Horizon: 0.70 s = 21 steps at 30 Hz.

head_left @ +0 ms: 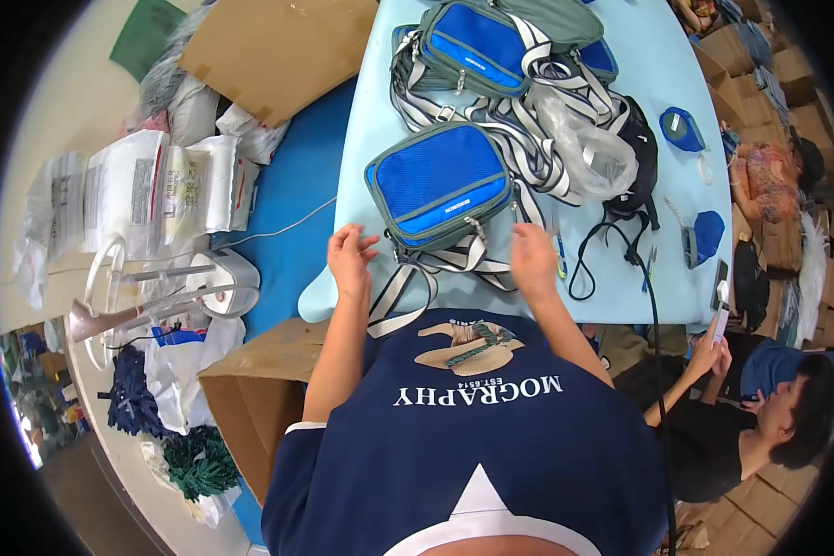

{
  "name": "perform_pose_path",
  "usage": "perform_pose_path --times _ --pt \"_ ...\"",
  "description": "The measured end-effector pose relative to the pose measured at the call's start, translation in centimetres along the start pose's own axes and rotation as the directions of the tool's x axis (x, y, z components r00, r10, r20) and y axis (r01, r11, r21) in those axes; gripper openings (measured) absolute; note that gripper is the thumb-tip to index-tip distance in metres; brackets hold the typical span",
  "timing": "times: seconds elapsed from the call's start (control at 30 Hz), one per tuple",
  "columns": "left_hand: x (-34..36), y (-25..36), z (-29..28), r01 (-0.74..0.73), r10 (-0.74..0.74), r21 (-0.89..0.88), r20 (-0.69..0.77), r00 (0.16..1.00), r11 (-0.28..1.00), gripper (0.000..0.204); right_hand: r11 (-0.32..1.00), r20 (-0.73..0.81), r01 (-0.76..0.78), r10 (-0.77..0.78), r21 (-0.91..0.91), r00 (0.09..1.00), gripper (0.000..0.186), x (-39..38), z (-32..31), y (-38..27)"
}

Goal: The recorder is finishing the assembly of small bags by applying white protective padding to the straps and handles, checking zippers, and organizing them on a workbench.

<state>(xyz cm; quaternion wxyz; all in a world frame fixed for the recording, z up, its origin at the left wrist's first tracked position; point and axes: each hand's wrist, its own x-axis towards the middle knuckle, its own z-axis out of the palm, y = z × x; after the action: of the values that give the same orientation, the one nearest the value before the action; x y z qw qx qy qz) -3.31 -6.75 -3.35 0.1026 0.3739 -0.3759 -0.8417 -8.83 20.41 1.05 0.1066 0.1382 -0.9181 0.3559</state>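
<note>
Between both hands (352,259), blue grey-trimmed pouch (438,183).

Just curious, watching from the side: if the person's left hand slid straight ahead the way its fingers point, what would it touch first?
Probably the blue pouch with grey-green trim, at its near left corner. The left hand rests on the pale blue table just short of it; depth is hard to judge.

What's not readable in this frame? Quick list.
Head view only:
- Left hand: seen from the back, fingers curled at the table edge; contact with the striped strap unclear.
- Right hand: fingertips hidden behind the hand; grip on the near blue bag unclear.
- Far blue bags: overlapped, partly cut off by the top edge.
- Clear plastic bag: contents too faint.
- Cardboard box: inside hidden by the person's arm.
</note>
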Motion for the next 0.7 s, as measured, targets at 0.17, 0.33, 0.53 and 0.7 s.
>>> perform_pose_path --times 0.17,0.33,0.53,0.7 --pt "0.4 0.6 0.2 -0.383 0.379 0.513 0.118 0.918 0.768 0.039 0.714 0.01 -0.186 0.261 -0.676 0.965 0.028 -3.0 -2.7 8.9" --pt "0.9 -0.5 2.1 -0.255 0.084 0.583 0.304 0.949 0.772 0.043 0.589 0.081 -0.343 0.575 -0.731 0.814 0.028 -1.9 -3.0 7.5" --pt "0.4 -0.5 3.0 -0.348 0.296 0.672 0.196 0.935 0.654 0.045 0.624 0.154 -0.383 0.634 -0.681 0.758 0.039 -1.0 -2.9 8.6" --pt "2.2 -2.2 1.5 -0.459 0.381 0.761 0.298 0.875 0.458 0.027 0.665 0.187 -0.461 0.666 -0.587 0.722 0.03 -1.3 -2.6 12.3"
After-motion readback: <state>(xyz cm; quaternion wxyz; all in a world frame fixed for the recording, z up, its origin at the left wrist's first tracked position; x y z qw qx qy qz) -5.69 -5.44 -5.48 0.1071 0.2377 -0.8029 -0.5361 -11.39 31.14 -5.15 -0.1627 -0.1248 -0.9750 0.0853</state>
